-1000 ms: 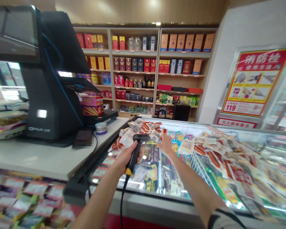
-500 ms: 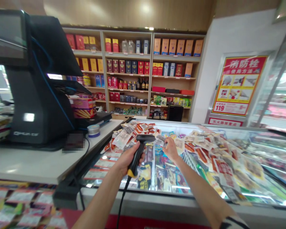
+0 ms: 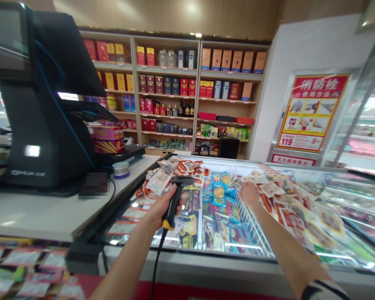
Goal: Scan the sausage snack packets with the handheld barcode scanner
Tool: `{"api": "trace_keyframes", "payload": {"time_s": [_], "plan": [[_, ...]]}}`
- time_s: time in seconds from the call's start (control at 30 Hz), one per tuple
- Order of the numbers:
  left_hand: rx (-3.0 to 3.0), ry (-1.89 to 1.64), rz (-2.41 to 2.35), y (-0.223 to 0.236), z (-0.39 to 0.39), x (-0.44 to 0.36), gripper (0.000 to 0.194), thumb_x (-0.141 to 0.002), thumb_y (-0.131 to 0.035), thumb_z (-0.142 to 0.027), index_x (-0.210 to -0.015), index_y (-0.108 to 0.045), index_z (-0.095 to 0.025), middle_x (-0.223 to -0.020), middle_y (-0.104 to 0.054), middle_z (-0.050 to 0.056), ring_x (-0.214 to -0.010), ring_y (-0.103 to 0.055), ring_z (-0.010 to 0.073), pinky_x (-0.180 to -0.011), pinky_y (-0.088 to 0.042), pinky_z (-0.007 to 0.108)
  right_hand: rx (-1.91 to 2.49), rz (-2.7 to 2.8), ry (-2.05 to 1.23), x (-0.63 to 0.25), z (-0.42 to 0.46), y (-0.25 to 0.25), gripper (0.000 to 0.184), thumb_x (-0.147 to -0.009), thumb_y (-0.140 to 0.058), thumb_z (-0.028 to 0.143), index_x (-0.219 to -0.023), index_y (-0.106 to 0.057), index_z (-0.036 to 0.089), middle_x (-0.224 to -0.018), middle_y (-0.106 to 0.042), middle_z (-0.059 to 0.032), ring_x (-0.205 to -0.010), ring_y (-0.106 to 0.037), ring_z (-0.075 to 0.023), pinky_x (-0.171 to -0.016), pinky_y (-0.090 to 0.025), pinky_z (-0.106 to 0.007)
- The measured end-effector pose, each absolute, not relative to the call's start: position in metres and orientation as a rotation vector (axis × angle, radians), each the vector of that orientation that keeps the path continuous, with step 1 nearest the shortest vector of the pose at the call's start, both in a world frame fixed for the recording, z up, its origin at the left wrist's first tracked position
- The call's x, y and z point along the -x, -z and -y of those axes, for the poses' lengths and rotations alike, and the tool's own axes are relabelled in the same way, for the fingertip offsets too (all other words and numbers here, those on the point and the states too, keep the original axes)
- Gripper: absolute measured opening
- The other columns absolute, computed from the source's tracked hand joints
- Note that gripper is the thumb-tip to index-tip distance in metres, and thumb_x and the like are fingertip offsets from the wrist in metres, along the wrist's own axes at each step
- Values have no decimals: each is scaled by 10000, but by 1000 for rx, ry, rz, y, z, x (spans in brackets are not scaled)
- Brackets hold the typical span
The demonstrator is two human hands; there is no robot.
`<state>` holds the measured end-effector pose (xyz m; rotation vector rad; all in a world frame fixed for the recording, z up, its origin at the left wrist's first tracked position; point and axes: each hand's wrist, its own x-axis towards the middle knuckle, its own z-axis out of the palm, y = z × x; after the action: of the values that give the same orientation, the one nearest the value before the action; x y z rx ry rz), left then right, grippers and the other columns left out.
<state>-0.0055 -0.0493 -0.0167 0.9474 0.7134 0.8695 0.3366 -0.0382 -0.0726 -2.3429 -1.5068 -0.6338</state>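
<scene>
My left hand [image 3: 166, 207] is wrapped round the handle of a black barcode scanner [image 3: 176, 200] with a yellow band at its base. The scanner's head points away over the freezer, and its cable hangs down in front. Farther right, my right hand [image 3: 250, 194] is at the left edge of a pile of vacuum-packed sausages [image 3: 273, 189]. A small clear packet [image 3: 236, 182] shows at its fingertips; the fingers are partly hidden. Another heap of sausage packs [image 3: 160, 180] lies beyond the scanner on the left.
A chest freezer [image 3: 203, 261] with a glass top holds bagged frozen goods and a white wire basket [image 3: 253, 227]. To the left, a counter [image 3: 28, 214] carries a black checkout terminal [image 3: 46, 125] and a round tub [image 3: 121, 170]. Shelves of boxes [image 3: 167, 85] stand behind.
My right hand has moved right with the small packet, from beside the scanner to the right-hand pile, uncovering blue bags. My left hand and the scanner have shifted slightly left.
</scene>
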Motion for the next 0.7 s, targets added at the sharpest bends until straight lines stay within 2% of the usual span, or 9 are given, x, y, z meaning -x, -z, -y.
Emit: {"api": "trace_keyframes", "payload": {"time_s": [0.1, 0.17, 0.33, 0.47, 0.63, 0.7], "plan": [[-922, -908, -754, 19, 44, 9, 341, -701, -482, -457, -767, -516, -124, -532, -544, 17, -382, -478, 65, -346, -374, 159, 2286, 1451, 775, -329, 38, 68, 291, -684, -484, 318, -887, -570, 128, -1099, -440, -168, -1036, -362, -285, -847, -227, -409], [-901, -916, -750, 20, 41, 12, 336, -711, -470, -454, -762, -515, -125, -519, -535, 12, -375, -472, 66, -338, -369, 160, 2150, 1511, 826, -312, 27, 64, 292, -703, -465, 330, -909, -557, 144, -1172, -401, -144, -1076, -326, -278, -876, -195, -419], [-898, -924, -710, 25, 35, 19, 304, -719, -470, -433, -716, -509, -132, -520, -537, 14, -382, -473, 65, -340, -365, 157, 1905, 1839, 548, -250, -27, 62, 273, -774, -372, 229, -1018, -494, 209, -1083, -513, -46, -1005, -418, -177, -842, -278, -313], [-912, -907, -760, 27, 34, 24, 305, -722, -464, -433, -691, -506, -133, -520, -544, 19, -382, -475, 66, -342, -359, 155, 1913, 1932, 344, -210, -64, 69, 337, -789, -358, 212, -1115, -427, 262, -1124, -497, -25, -1018, -427, -173, -802, -315, -313], [-923, -896, -759, 29, 34, 24, 311, -716, -468, -443, -701, -508, -135, -527, -541, 13, -388, -479, 66, -348, -363, 159, 2030, 1919, 272, -192, -67, 72, 339, -772, -390, 402, -1087, -439, 284, -1035, -540, -45, -973, -461, -213, -757, -334, -343], [-925, -911, -758, 29, 34, 23, 305, -717, -467, -441, -711, -506, -139, -524, -539, 8, -385, -483, 70, -342, -363, 163, 2054, 1922, 247, -193, -59, 72, 358, -753, -407, 426, -1069, -445, 262, -999, -553, -58, -942, -484, -217, -730, -343, -331]]}}
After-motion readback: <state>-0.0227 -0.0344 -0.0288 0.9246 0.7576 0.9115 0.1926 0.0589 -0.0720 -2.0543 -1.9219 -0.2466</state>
